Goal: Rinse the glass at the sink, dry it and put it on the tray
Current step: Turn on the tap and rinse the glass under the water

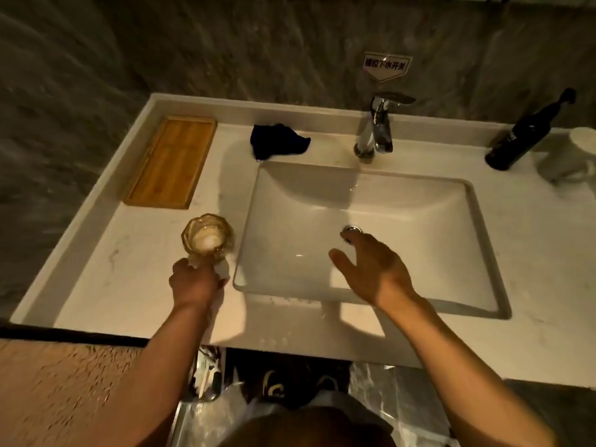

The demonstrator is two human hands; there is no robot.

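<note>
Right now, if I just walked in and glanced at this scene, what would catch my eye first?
Probably the two bare arms reaching over the white sink: the left hand grips the amber glass on the counter left of the basin, while the right hand hovers open above the drain. Next, the wooden tray at the far left, with a dark cloth crumpled between it and the chrome tap.
</note>
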